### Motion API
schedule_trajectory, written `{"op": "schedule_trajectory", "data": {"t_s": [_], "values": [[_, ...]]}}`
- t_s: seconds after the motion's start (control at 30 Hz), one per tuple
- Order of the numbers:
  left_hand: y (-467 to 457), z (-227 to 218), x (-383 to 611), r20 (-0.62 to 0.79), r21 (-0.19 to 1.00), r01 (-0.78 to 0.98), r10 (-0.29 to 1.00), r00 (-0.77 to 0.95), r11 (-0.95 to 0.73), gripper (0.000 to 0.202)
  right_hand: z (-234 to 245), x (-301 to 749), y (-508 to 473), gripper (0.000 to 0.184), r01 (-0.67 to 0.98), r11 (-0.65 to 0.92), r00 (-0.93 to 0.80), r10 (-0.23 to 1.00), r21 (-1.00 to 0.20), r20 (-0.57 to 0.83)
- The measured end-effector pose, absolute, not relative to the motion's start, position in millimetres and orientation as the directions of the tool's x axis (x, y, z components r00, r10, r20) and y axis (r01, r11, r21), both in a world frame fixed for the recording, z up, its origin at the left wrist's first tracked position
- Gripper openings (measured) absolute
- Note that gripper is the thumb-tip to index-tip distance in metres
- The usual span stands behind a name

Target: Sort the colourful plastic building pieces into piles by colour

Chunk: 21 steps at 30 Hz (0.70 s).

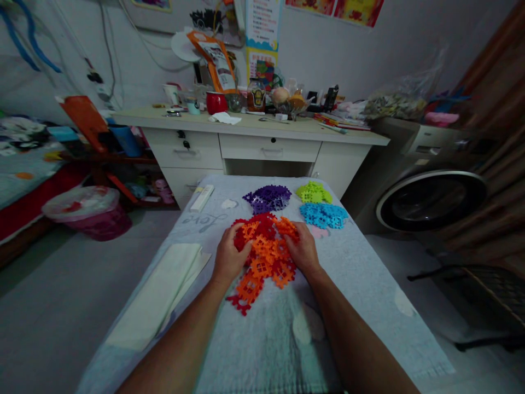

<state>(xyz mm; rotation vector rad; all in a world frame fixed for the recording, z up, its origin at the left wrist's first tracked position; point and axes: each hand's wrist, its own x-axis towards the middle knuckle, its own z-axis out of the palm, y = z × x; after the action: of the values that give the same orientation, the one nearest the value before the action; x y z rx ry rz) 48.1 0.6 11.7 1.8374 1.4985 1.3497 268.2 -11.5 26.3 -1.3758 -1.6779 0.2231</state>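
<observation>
A mixed heap of orange interlocking plastic pieces [262,266] and red interlocking plastic pieces [262,220] lies on the cloth-covered table [369,306]. They are flat, square and notched, with lattice openings. At the heap's left edge, my left hand [232,256] curls its fingers and thumb around an orange piece [249,231]. My right hand [303,249] grips a small bunch of orange pieces [287,227] on the other side; its fingertips are partly hidden. Behind the heap sit separate piles of purple pieces [268,198], green pieces [314,192] and blue pieces [324,215].
On the table's left lie a white remote control [202,198] and a folded pale cloth [159,295]. A white desk [184,150] with jars and a red mug [216,102] stands behind. A washing machine [422,175] is at right, a pink bin [92,216] at left.
</observation>
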Motion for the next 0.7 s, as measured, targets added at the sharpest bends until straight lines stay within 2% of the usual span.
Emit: {"op": "schedule_trajectory", "data": {"t_s": [0.13, 0.2, 0.3, 0.4, 0.47, 0.57, 0.63, 0.7], "values": [[5.8, 6.5, 42.6, 0.358, 0.84, 0.485, 0.921, -0.155, -0.245, 0.051, 25.3, 273.1, -8.7, 0.034, 0.658, 0.234, 0.255, 0.824, -0.715, 0.505], [7.4, 4.2, 41.2, 0.368, 0.829, 0.505, 0.914, -0.168, -0.241, 0.057, 25.7, 272.4, -9.2, 0.037, 0.641, 0.231, 0.276, 0.82, -0.732, 0.501], [6.0, 5.0, 40.8, 0.442, 0.746, 0.611, 0.883, -0.156, -0.266, 0.063, 28.6, 267.6, -13.4, 0.035, 0.62, 0.335, 0.155, 0.834, -0.71, 0.529], [-0.1, 11.3, 41.5, 0.526, 0.596, 0.762, 0.841, -0.131, -0.254, 0.066, 33.2, 260.4, -20.0, 0.034, 0.577, 0.467, -0.041, 0.835, -0.67, 0.548], [-4.7, 15.7, 42.4, 0.55, 0.509, 0.805, 0.835, -0.031, -0.305, 0.063, 35.6, 255.5, -24.4, 0.035, 0.548, 0.532, -0.146, 0.821, -0.646, 0.552], [-9.6, 18.4, 44.7, 0.493, 0.437, 0.77, 0.84, 0.228, -0.466, 0.061, 36.7, 251.0, -28.9, 0.036, 0.54, 0.585, -0.235, 0.795, -0.606, 0.559], [-11.1, 17.6, 46.8, 0.426, 0.42, 0.731, 0.828, 0.366, -0.539, 0.07, 35.8, 252.5, -29.2, 0.035, 0.572, 0.585, -0.23, 0.787, -0.575, 0.572], [-11.8, 16.4, 49.0, 0.381, 0.405, 0.714, 0.815, 0.437, -0.572, 0.078, 34.9, 260.4, -25.4, 0.032, 0.624, 0.55, -0.152, 0.783, -0.555, 0.604]]}}
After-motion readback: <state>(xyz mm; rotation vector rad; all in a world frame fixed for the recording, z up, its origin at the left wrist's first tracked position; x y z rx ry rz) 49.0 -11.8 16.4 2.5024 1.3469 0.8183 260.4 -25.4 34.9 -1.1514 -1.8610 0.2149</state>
